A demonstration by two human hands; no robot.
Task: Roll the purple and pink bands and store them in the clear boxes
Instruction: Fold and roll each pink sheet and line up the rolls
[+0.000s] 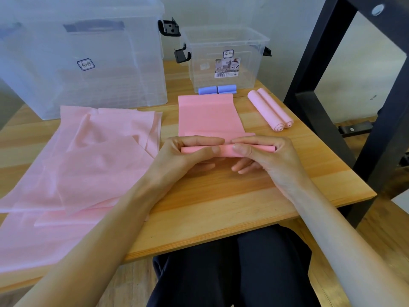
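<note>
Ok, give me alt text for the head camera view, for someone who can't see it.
Both hands, left hand and right hand, roll the near end of a flat pink stretch band on a wooden table. Beyond stand two clear plastic boxes, two purple rolled bands, two pink rolled bands; loose pink bands lie left.

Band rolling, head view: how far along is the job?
Done: two pink rolls lie on the table; two purple rolls sit by the small clear box. In hand: left hand and right hand roll a pink band. Left: the pile of flat pink bands, and boxing.
</note>
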